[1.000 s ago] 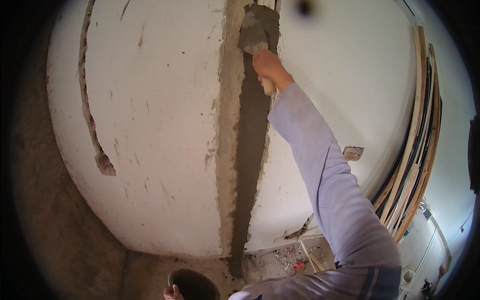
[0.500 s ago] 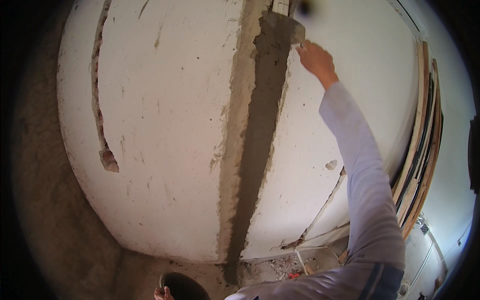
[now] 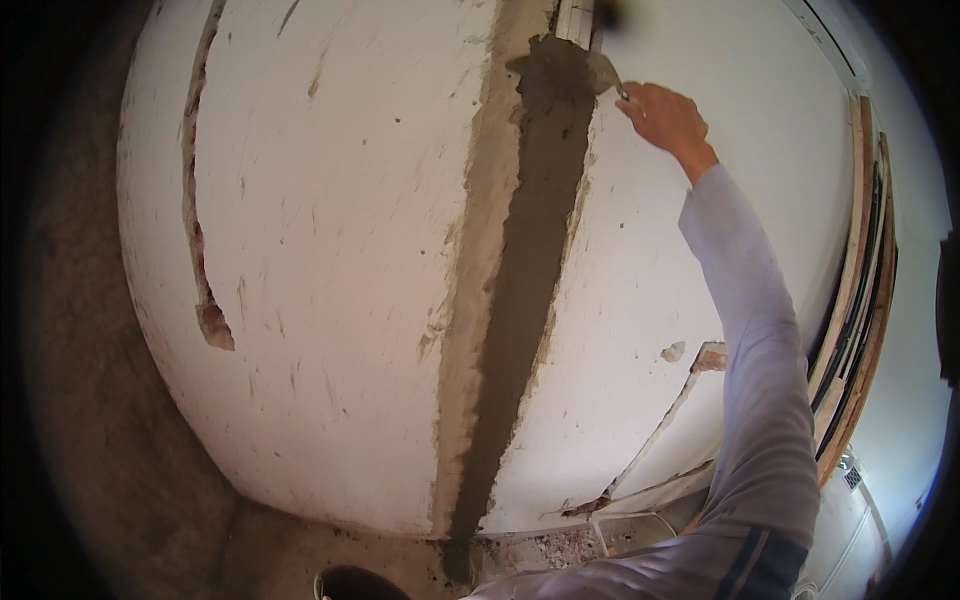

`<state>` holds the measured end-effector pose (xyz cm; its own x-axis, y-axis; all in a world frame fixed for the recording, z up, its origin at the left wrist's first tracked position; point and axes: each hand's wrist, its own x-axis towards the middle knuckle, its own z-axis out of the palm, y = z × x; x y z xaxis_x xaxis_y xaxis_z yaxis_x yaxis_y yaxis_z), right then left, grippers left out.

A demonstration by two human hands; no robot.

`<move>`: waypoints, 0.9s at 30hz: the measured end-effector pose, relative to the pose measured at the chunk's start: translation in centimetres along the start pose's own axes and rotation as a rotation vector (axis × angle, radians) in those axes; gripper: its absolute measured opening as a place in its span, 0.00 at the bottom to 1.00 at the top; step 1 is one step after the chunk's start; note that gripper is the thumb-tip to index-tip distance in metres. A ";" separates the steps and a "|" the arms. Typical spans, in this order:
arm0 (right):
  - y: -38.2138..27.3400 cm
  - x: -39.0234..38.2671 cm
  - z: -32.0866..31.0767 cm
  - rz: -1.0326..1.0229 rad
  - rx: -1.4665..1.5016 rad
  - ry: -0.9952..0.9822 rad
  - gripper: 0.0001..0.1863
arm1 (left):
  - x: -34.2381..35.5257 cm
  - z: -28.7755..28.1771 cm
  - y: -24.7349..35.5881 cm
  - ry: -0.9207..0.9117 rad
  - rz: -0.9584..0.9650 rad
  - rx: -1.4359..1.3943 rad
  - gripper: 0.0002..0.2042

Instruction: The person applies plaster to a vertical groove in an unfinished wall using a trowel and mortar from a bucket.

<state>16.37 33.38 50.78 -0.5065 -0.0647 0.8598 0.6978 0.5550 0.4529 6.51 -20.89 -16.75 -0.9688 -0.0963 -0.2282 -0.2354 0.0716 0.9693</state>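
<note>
My right hand [image 3: 664,118] is closed round the handle of a trowel [image 3: 604,74], high on the wall. The trowel's blade lies against the top of a strip of wet grey mortar [image 3: 530,230], and a lump of mortar covers most of it. Just above the blade, pale pipes [image 3: 575,22] run up in the open channel. At the lower edge is a dark round bowl [image 3: 362,584], cut off by the picture. My left hand is below the picture's edge.
An older, lighter mortar band [image 3: 470,270] borders the wet strip on the white wall [image 3: 340,200]. A chipped groove [image 3: 195,200] runs down at left. Long wooden boards [image 3: 862,290] lean at right. Rubble [image 3: 560,548] lies along the wall's foot.
My right hand and the trowel have shifted slightly right, and a thick lump of mortar now shows over the blade. My left hand and most of the bowl have sunk below the lower edge.
</note>
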 end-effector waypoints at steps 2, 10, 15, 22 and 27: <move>1.0 2.7 0.0 0.030 -0.018 0.009 0.18 | 0.2 0.2 -0.9 0.017 0.025 0.049 0.16; 1.0 4.0 -0.1 0.235 0.092 0.088 0.20 | 0.7 2.2 -2.6 0.057 0.033 -0.021 0.14; -3.3 -0.3 1.1 0.572 0.938 -0.321 0.20 | 3.4 1.2 -5.6 -0.022 0.038 0.012 0.15; -10.0 -5.7 2.9 0.559 0.823 -0.450 0.23 | 1.5 2.2 -0.3 -0.069 0.144 0.267 0.16; -11.9 -10.2 5.3 0.530 0.744 -0.453 0.21 | 4.2 2.7 -3.7 0.061 0.256 0.270 0.16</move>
<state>10.53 31.81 35.37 -0.4757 0.5735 0.6669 0.4746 0.8057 -0.3543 3.10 -18.87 -21.53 -0.9945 -0.1002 0.0322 -0.0060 0.3594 0.9332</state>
